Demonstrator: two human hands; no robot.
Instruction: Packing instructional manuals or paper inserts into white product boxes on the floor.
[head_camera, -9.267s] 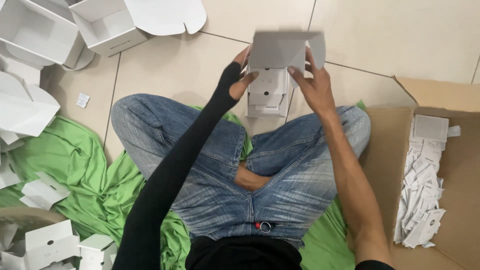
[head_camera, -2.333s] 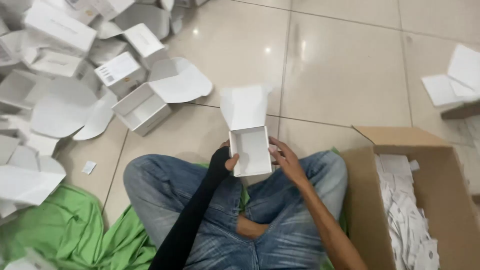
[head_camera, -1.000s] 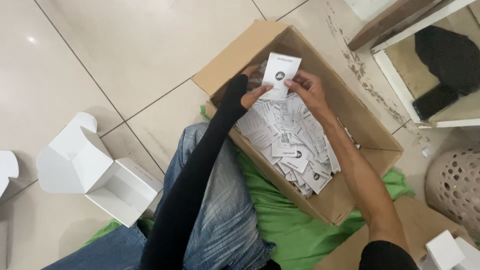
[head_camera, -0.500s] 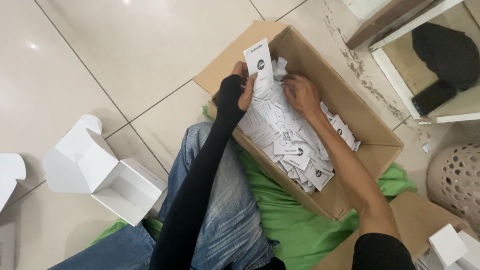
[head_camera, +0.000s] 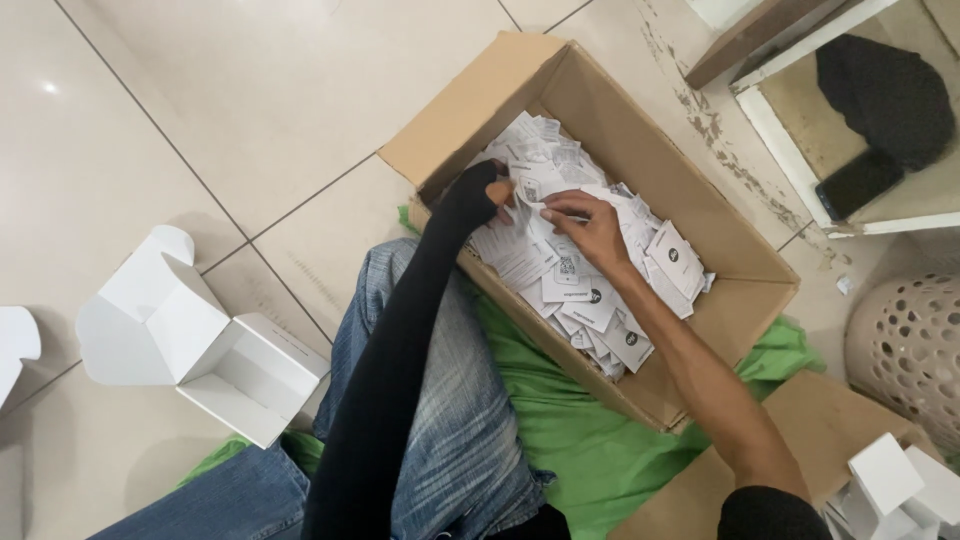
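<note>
From the head camera, both hands were inside the carton (head_camera: 700, 215), an open brown cardboard box lying slantwise on the tiled floor (head_camera: 250, 110) beside the person's right knee. The left hand (head_camera: 490, 195), in a black sleeve that left only the fingers bare, was down near the carton's near-left wall, its fingers curled onto the cards (head_camera: 590, 300); whether it pinched one I could not tell. The right hand (head_camera: 590, 225) lay just beside it, fingers closed lightly on the edge of a card atop the pile. The cards were small white slips with dark round marks and fine print, heaped loose along the carton's length, leaving bare cardboard by the far wall. A flap stood out at the carton's far-left end. Green cloth (head_camera: 580, 440) spread under the carton and legs. To the left, well apart, a white box (head_camera: 230, 365) stood open on the floor with its lid flung back. A perforated basket (head_camera: 910, 350) stood at the right edge.
</note>
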